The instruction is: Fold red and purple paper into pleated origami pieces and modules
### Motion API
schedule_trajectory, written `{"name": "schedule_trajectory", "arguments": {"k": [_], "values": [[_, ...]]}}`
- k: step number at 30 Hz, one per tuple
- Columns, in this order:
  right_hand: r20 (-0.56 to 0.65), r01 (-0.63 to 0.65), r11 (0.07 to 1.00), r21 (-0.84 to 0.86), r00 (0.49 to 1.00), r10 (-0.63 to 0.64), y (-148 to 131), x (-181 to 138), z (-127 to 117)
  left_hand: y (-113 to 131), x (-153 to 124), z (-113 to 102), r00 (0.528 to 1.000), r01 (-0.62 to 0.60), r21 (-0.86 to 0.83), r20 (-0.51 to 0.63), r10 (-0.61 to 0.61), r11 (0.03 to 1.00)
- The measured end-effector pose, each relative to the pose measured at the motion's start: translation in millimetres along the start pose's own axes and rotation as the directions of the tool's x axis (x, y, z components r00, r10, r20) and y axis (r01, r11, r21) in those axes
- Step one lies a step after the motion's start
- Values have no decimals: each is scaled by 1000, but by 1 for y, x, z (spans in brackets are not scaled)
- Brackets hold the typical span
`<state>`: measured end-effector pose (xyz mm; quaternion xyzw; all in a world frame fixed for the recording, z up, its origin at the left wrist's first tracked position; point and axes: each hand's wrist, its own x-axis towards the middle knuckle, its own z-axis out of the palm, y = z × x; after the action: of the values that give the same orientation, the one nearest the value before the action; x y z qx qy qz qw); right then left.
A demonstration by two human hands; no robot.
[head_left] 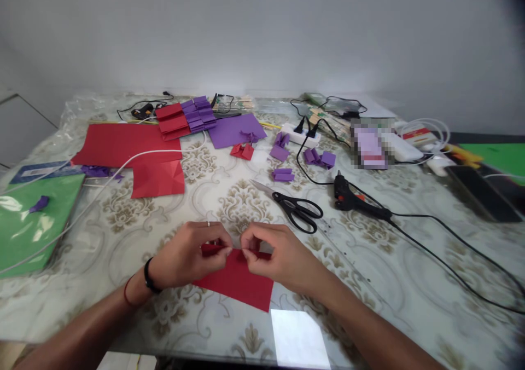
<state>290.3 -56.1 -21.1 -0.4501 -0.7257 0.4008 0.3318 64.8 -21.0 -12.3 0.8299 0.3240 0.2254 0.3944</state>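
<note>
Red flat paper (241, 279) near black-handled metal scissors (279, 197), far edge pinched by left hand (192, 256) and right hand (281, 255), might bend crooked if one slips.

I view one plain, pale-grey wall (262, 36); one bench (229, 331), glossy, floral-patterned; one bright, angular light reflection (299, 340), near edge.

Near: two hands (182, 258), one red sheet (246, 284). Left: two more red sheets (115, 143), one green pack (27, 230). Far: one purple sheet (229, 131), three purple folds (280, 152) to its right, one red fold (241, 151), one power strip (292, 136). Right of centre: one pair of scissors (289, 201), one glue gun (349, 197).
</note>
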Motion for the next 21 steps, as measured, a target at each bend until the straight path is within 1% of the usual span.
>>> {"name": "schedule_trajectory", "arguments": {"k": [4, 8, 11, 13, 16, 18, 21], "values": [[-3, 2, 1000, 0, 1000, -2, -1, 0, -11, 2, 1, -15, 999, 7, -29, -34, -8, 1000], [-30, -9, 1000, -23, 1000, 8, 5, 1, -33, -2, 2, -32, 996, 71, -59, -58, -74, 996], [-72, -16, 999, -49, 997, 12, 10, 1, -48, -6, 3, -36, 988, 134, -96, -66, -140, 986], [-115, -18, 998, -64, 993, 10, 11, 2, -52, -7, 3, -33, 987, 144, -94, -59, -150, 985], [-136, 3, 997, -80, 991, -14, 9, 2, -44, -6, 4, -24, 995, 85, -51, -40, -87, 995], [-93, 31, 996, -81, 995, -39, 7, 2, -32, -4, 4, -18, 999, 40, -31, -36, -41, 999], [-54, 39, 997, -71, 998, -43, 5, 1, -17, -2, 3, -12, 998, 28, -14, -49, -28, 1000]]}}
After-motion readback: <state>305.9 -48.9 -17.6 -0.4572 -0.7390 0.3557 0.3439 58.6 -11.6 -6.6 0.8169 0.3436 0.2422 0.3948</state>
